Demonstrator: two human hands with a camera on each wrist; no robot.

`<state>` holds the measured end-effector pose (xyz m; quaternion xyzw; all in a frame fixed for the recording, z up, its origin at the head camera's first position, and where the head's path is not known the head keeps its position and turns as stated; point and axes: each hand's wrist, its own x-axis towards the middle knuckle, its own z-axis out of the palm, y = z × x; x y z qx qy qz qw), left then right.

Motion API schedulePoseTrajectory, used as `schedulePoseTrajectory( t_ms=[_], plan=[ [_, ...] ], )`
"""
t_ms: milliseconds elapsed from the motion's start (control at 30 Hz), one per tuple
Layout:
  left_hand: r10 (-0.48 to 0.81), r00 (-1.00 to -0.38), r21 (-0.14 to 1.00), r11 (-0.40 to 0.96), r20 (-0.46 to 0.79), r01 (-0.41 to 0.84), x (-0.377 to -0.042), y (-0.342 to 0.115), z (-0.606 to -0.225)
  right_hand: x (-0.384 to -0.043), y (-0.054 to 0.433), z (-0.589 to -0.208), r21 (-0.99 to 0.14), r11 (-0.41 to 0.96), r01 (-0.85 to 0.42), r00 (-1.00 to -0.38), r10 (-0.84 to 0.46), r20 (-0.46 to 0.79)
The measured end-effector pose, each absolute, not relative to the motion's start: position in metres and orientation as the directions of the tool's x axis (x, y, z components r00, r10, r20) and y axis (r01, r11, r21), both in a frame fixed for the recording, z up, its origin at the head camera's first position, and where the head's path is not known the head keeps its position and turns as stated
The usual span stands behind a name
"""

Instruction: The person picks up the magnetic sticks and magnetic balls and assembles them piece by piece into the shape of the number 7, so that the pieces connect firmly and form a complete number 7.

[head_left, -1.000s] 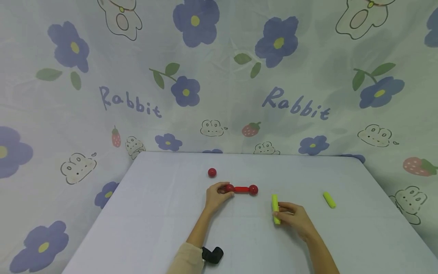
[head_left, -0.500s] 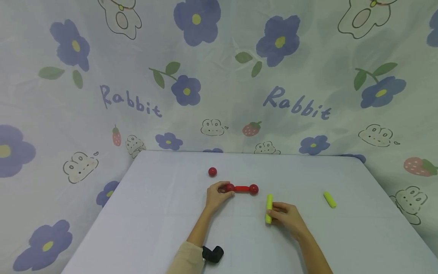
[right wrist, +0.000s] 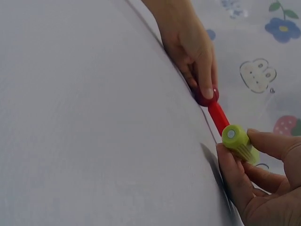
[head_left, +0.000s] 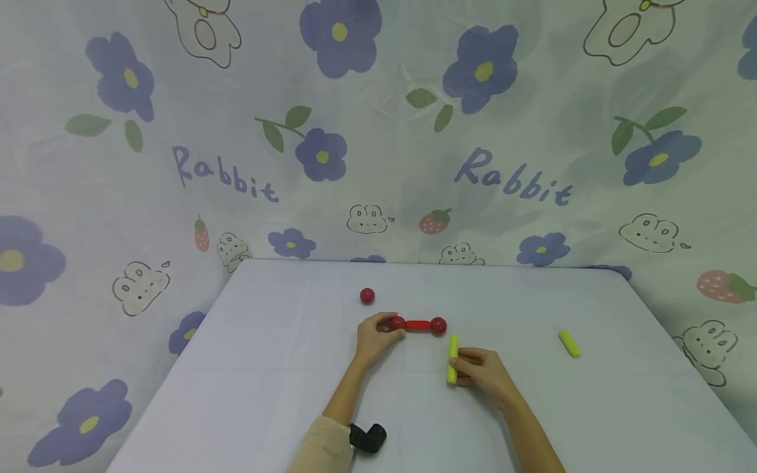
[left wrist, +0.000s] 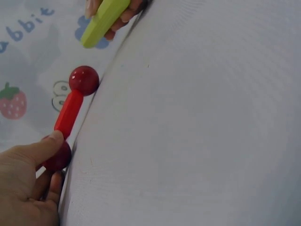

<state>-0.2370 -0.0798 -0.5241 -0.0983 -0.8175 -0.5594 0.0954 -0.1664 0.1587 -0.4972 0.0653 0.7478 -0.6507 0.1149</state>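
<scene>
Head view: your right hand (head_left: 481, 374) has its fingers pinched on a yellow stick (head_left: 453, 348), near the right end of the red piece but not touching it. Your left hand (head_left: 374, 340) has its fingers clamped on the left red ball (head_left: 398, 323), which sits at one end of the red stick (head_left: 418, 326). The right red ball (head_left: 438, 326) sits at the other end, so the red piece looks like a little bone.

The yellow stick should feel light and hard, like plastic, and I don't think it will bend or break easily. Hold it by the middle, as you do now, so both ends stay free. The balls look smooth and may slip or roll, so keep a finger on each side. The joins could pop apart if you tug, so be gentle.

Now the looks. The yellow stick is bright and chunky, and the right wrist view shows a small shiny dot on its end, maybe a magnet. The red stick has flat sides; the balls are darker and glossy. A loose red ball (head_left: 367, 295) and a second yellow stick (head_left: 570, 343) lie on the white table (head_left: 284, 328).
</scene>
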Motion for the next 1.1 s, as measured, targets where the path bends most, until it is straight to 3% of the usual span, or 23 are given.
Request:
schedulePoseTrajectory(
  t_ms=[667,1100],
  plan=[
    [0.059,-0.960,0.893,0.355,0.273,0.276,-0.238,-0.080,-0.524,-0.173,0.144,-0.495,-0.969,0.086,0.232,-0.964,-0.117,-0.241],
    [0.057,-0.954,0.888,0.352,0.294,0.294,-0.238,-0.080,-0.524,-0.177,0.137,-0.496,-0.966,0.077,0.247,-0.965,-0.075,-0.253]
  ],
)
